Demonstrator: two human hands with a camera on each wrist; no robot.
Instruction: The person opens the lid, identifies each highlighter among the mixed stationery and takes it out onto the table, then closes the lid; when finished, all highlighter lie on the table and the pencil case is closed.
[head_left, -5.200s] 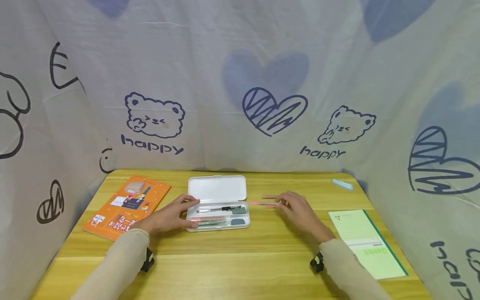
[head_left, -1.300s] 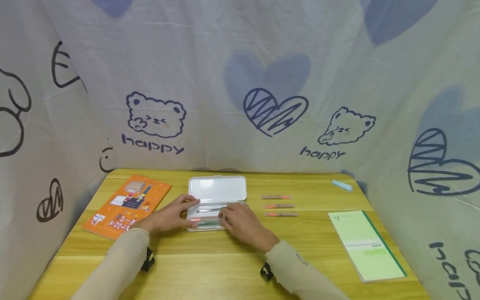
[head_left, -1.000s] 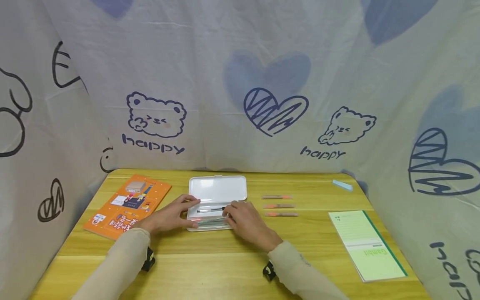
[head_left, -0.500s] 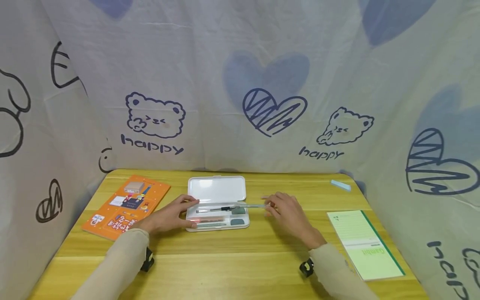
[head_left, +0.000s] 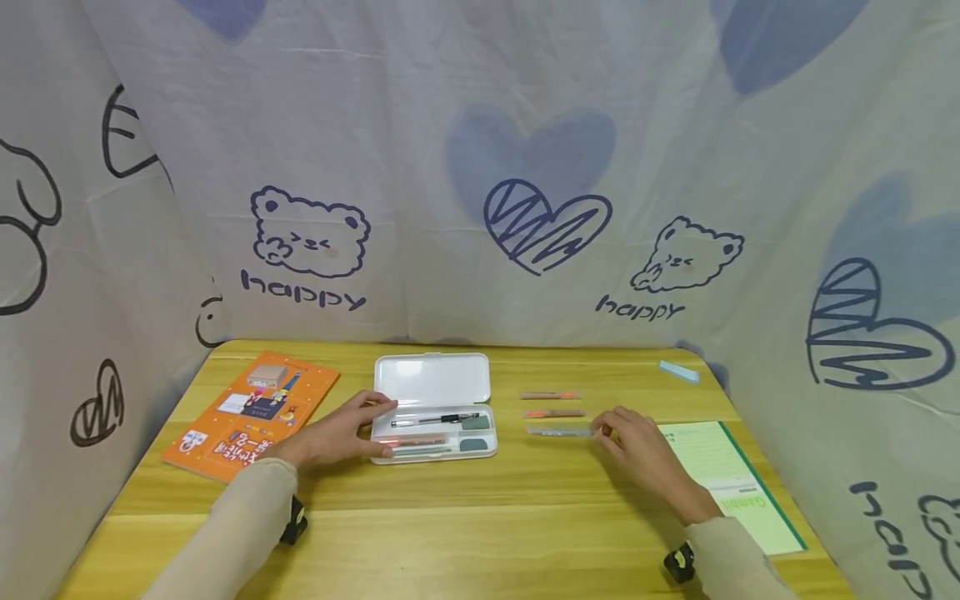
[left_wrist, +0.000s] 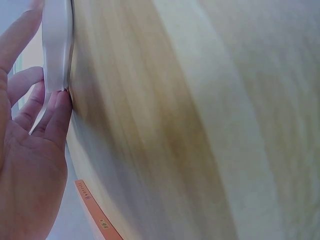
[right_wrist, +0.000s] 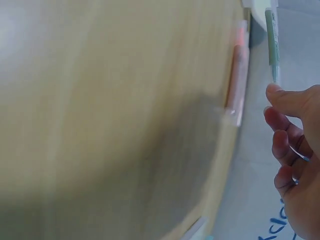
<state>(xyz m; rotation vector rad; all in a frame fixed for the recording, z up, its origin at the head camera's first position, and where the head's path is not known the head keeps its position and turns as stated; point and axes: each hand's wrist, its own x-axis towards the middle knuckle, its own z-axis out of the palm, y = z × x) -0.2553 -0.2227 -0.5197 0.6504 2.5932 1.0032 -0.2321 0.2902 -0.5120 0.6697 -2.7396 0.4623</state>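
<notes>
We pinched the green pen (right_wrist: 272, 42) with our right hand (head_left: 636, 450); it lay leftward, parallel to the table's (head_left: 450, 533) far edge; our left hand (head_left: 337, 432) held the pencil case (head_left: 431, 380)

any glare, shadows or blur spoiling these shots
Head view: pale glare on the lid, otherwise fairly even light; left wrist view: the grain of the table is blurred and its lines bow; right wrist view: a broad shadow darkens the lower table, a bright patch sits upper left, and the orange pen looks soft.
</notes>
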